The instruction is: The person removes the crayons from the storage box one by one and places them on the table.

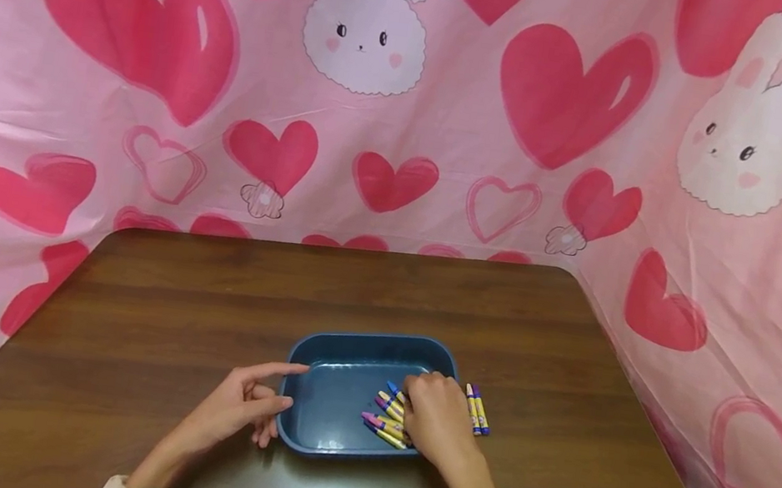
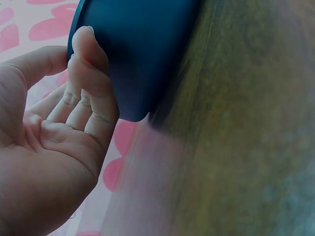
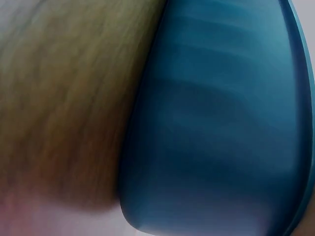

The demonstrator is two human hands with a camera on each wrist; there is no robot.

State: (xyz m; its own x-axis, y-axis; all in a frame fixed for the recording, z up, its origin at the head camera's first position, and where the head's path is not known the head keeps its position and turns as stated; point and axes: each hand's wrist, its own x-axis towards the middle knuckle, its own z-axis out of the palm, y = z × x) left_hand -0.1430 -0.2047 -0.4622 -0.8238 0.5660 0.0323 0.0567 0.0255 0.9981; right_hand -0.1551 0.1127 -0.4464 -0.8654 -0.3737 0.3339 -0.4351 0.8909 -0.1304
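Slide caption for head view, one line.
Right hand reaches into a dark blue, rounded rectangular tray holding yellow-wrapped crayons; left hand at its opposite end.

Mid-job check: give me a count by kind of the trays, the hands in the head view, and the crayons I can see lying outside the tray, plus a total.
Trays: 1, the blue tray
Hands: 2, the left hand and right hand
Crayons outside: 2, a pale-tipped crayon and a purple-tipped crayon
Total: 5
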